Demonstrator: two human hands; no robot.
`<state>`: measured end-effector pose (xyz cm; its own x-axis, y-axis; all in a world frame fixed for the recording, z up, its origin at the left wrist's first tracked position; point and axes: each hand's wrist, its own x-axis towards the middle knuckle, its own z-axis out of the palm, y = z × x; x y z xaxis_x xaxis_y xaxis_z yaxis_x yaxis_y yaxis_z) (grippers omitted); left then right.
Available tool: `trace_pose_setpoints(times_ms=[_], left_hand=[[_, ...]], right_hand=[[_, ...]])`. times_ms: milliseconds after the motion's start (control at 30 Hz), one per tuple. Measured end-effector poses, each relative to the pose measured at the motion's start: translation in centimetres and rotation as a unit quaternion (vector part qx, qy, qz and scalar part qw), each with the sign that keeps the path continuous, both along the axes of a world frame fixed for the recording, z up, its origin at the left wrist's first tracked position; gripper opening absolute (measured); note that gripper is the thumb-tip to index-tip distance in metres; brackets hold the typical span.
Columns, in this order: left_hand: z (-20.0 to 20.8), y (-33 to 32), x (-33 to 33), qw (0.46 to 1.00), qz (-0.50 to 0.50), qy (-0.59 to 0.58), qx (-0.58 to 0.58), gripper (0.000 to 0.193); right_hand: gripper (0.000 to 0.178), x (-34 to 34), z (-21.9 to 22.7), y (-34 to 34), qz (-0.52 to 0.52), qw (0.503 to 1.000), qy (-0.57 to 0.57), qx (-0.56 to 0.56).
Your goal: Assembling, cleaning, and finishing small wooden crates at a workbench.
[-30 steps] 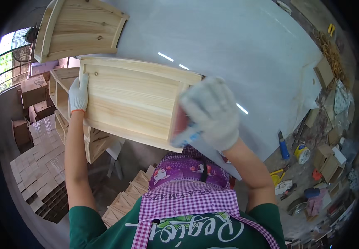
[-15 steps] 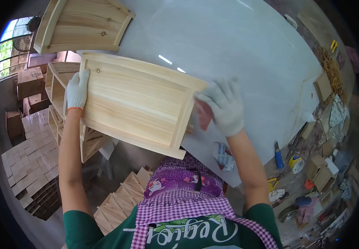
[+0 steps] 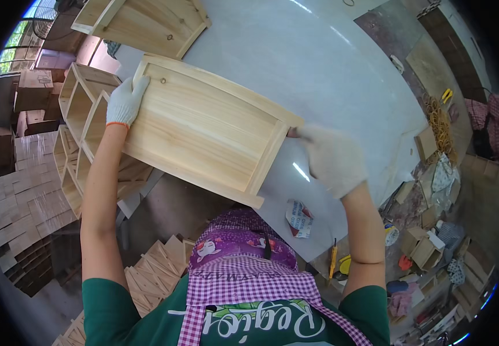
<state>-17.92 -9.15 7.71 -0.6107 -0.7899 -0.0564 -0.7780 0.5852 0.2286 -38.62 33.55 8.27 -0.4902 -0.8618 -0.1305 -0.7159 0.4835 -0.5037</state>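
A pale wooden framed panel point(image 3: 209, 132) with raised rims is tilted over the near left part of the table. My left hand point(image 3: 125, 102), in a white knit glove, is closed around its left end, the thumb on the face. At the far right corner of the panel is my gloved right hand point(image 3: 336, 158), slightly blurred. Its fingers are closed on a reddish sheet that looks like sandpaper point(image 3: 293, 132); only a small bit shows by the corner. A torn sheet point(image 3: 299, 219) with printed backing lies on the table near me.
Another wooden framed piece point(image 3: 151, 26) stands at the far left of the grey-white table point(image 3: 295, 63). Wooden frames point(image 3: 79, 109) are stacked left of the panel, and more wooden parts point(image 3: 157, 259) lie below. Tools and scraps, including a yellow-handled tool point(image 3: 447, 96), litter the right side.
My right hand has turned and moved down and right in view, so the reddish sheet is now mostly hidden. The panel and my left hand have shifted slightly right and up in view.
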Motion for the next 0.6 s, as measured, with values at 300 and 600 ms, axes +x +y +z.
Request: trace_pose_setpoints(times_ms=[300,600], left_hand=[[0.1,-0.9,-0.4,0.999,-0.014,-0.031,0.01,0.072],[0.3,-0.7,0.3,0.999,-0.007,-0.004,0.032,0.071]], right_hand=[[0.03,0.8,0.9,-0.1,-0.002,0.977,-0.011,0.214],[0.035,-0.5,2.6,0.6,-0.188,0.974,-0.125,0.011]])
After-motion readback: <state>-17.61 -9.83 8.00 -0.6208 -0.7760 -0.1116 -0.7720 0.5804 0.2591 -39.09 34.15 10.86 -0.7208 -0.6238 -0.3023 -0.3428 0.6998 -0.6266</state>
